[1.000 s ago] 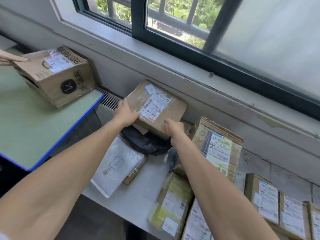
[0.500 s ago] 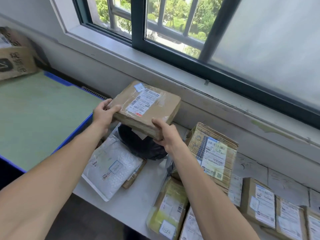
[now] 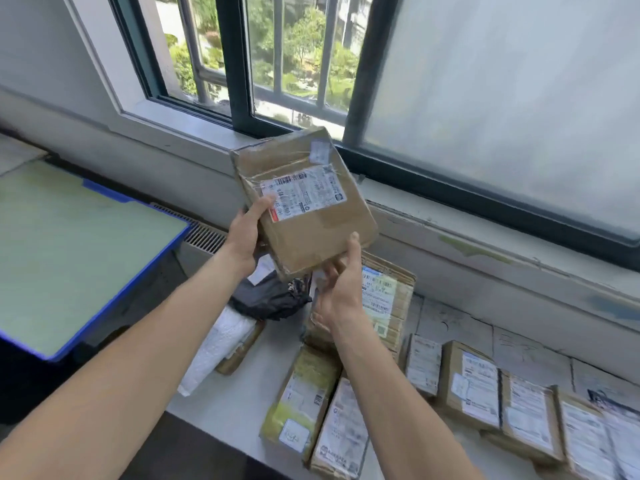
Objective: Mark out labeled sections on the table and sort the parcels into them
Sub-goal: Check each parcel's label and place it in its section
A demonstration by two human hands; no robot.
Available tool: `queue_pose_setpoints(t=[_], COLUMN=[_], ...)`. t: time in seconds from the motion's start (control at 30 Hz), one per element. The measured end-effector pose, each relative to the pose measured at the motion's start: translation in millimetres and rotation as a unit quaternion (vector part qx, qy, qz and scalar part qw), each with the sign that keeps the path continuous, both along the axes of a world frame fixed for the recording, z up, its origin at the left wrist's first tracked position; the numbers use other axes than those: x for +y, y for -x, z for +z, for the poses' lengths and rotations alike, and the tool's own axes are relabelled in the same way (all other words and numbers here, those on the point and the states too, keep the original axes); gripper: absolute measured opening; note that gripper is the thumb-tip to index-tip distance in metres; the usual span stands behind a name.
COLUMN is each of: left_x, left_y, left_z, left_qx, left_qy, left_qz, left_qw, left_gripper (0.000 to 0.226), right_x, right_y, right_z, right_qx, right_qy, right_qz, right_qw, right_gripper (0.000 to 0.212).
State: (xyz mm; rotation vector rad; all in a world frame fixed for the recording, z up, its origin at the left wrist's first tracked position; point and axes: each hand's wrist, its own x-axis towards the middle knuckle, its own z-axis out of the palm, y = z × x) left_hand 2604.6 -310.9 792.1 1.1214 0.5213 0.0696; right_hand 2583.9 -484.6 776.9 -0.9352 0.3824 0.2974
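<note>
We are seeing daylight coming through a dark-framed window (image 3: 298, 57) across the top of the frame, its right frosted pane (image 3: 502, 81) glowing, while a green-topped table (image 3: 69, 244) is standing at left below the grey wall (image 3: 104, 143).

Barred window (image 3: 239, 81), trees (image 3: 301, 43) outside

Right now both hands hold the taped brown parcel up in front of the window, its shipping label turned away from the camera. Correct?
Not quite: the head view shows the shipping label facing the camera. Otherwise yes, the left hand and right hand both hold the brown parcel up in front of the window.
</note>
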Motion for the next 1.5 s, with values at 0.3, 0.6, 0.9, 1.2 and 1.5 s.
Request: queue_pose_setpoints(t=[0.3,0.6,0.9,1.2,1.5], left_x=[-111,-230,-333,-417,-441], left_y=[39,35,41,69,40], left_z=[49,113,88,61,65], left_qx=[-0.030,-0.018,-0.025,-0.013,0.031], left_qy=[-0.122,-0.258,-0.250,-0.072,-0.075], left_qz=[-0.257,-0.421,-0.353,-0.321,-0.388], left_qw=[0.958,0.869,0.901,0.944,0.918], left_gripper=[0.046,0.033,0.079,0.056,0.050], right_x=[-187,-333,-417,-471,-513], right_y=[12,69,117,156,161], right_z=[45,63,36,35,37], right_qx=[-0.089,-0.117,-0.105,-0.083,-0.016], right_qy=[0.191,0.111,0.008,0.019,0.195], right_qz=[0.075,0.142,-0.113,-0.124,-0.091], right_qw=[0.975,0.977,0.988,0.989,0.976], right_gripper=[0.090,0.058,0.077,0.071,0.039])
